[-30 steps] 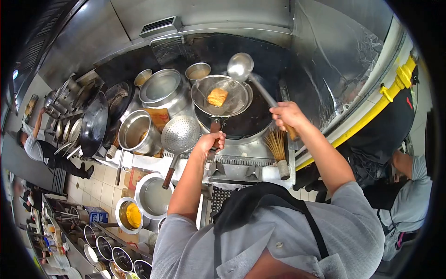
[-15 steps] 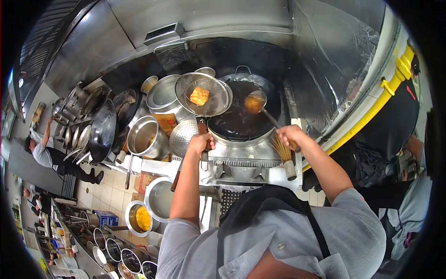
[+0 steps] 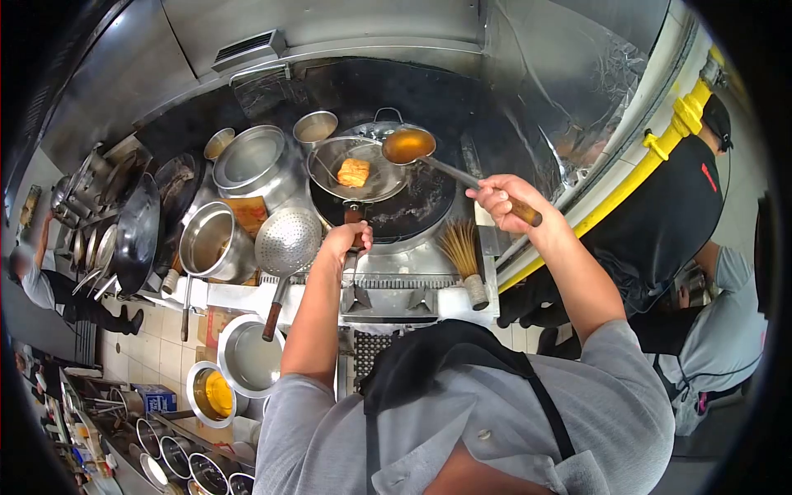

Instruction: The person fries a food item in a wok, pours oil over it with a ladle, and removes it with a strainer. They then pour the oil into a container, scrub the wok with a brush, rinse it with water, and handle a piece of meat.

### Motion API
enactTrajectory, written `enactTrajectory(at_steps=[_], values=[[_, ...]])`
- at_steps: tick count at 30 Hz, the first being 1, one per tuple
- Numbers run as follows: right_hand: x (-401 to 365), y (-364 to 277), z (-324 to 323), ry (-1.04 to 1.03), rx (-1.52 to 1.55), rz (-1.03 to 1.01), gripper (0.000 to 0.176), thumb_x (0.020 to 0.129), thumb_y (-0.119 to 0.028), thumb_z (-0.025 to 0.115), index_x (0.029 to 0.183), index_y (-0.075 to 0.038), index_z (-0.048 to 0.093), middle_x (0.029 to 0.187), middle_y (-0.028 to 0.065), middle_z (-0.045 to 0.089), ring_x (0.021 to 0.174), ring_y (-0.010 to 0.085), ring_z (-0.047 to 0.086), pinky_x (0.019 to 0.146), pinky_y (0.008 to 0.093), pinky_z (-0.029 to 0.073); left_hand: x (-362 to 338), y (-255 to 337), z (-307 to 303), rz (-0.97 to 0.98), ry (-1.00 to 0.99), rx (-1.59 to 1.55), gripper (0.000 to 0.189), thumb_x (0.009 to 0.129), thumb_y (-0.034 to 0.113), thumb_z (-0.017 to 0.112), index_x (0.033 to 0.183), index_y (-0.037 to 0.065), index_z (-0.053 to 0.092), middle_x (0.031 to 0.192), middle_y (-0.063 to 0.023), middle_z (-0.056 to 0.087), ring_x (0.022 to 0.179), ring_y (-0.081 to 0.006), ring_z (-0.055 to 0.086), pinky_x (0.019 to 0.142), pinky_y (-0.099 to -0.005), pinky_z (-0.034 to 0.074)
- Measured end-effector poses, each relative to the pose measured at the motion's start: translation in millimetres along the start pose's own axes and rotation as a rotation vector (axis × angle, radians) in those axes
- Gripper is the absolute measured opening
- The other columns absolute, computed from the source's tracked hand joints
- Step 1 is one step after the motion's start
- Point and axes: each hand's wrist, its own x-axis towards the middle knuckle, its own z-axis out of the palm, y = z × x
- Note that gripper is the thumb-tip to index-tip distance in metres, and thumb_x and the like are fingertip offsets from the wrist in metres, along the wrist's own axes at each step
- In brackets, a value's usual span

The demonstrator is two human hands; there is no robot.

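My left hand (image 3: 345, 240) grips the handle of a round mesh strainer (image 3: 379, 183). A golden-brown fried piece of food (image 3: 353, 172) lies in the strainer, which overlaps the left part of a large dark wok (image 3: 417, 216) with dark liquid in it. In my right hand (image 3: 507, 200) is the wooden-ended handle of a ladle (image 3: 409, 146) filled with amber liquid. The ladle's bowl is raised and overlaps the strainer's upper right rim in this view.
A perforated skimmer (image 3: 288, 241) and a deep metal pot (image 3: 216, 241) lie left of the wok. A bamboo brush (image 3: 464, 260) leans at the stove's front right. A yellow pipe (image 3: 627, 180) runs along the right, with people (image 3: 660, 223) beyond. Another person (image 3: 49, 285) stands far left.
The ladle has risen from the wok's liquid up to the strainer's right rim, now holding amber liquid. The strainer has shifted over the wok. The whole view has turned somewhat to the right.
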Motion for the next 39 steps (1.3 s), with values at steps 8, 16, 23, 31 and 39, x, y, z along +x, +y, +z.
enactTrajectory(at_steps=[8, 16, 23, 31, 39], values=[[24, -13, 19, 0.103, -0.162, -0.046, 0.013, 0.087, -0.008, 0.046, 0.092, 0.002, 0.040, 0.058, -0.0009, 0.043, 0.038, 0.0029, 0.038, 0.030, 0.0160, 0.032, 21, -6, 37, -0.042, 0.006, -0.074, 0.014, 0.089, 0.008, 0.045, 0.075, 0.006, 0.046, 0.061, -0.0009, 0.049, 0.053, -0.0107, 0.048, 0.048, -0.0242, 0.044], [29, -9, 36, 0.147, -0.298, -0.116, 0.009, 0.087, -0.009, 0.046, 0.083, -0.001, 0.043, 0.059, -0.0019, 0.044, 0.039, 0.0022, 0.038, 0.030, 0.0161, 0.031, 23, -7, 31, -0.046, 0.014, -0.041, 0.015, 0.089, 0.008, 0.044, 0.075, 0.005, 0.046, 0.063, -0.0023, 0.049, 0.053, -0.0109, 0.048, 0.047, -0.0235, 0.044], [30, 3, 47, 0.162, -0.453, -0.169, 0.011, 0.088, -0.008, 0.047, 0.079, -0.004, 0.044, 0.060, -0.0014, 0.045, 0.041, 0.0020, 0.039, 0.032, 0.0161, 0.030, 15, -4, 27, -0.028, 0.057, -0.022, 0.016, 0.088, 0.010, 0.044, 0.072, 0.009, 0.046, 0.059, -0.0017, 0.051, 0.050, -0.0134, 0.050, 0.044, -0.0254, 0.042], [48, 21, 38, 0.236, -0.861, -0.311, 0.016, 0.082, -0.006, 0.056, 0.069, 0.000, 0.050, 0.057, 0.0060, 0.049, 0.041, 0.0109, 0.045, 0.032, 0.0265, 0.035, -12, -5, 31, -0.004, 0.122, 0.031, 0.017, 0.088, 0.009, 0.043, 0.071, 0.009, 0.046, 0.059, -0.0021, 0.051, 0.050, -0.0141, 0.050, 0.045, -0.0258, 0.043], [107, 12, -29, 0.686, -1.844, -0.755, 0.032, 0.074, -0.018, 0.050, 0.090, 0.009, 0.058, 0.097, 0.0267, 0.058, 0.100, 0.0387, 0.054, 0.088, 0.0391, 0.043, -40, -6, 10, 0.072, 0.193, 0.101, 0.014, 0.084, 0.005, 0.045, 0.071, 0.004, 0.047, 0.059, -0.0029, 0.049, 0.050, -0.0129, 0.047, 0.047, -0.0238, 0.042]])
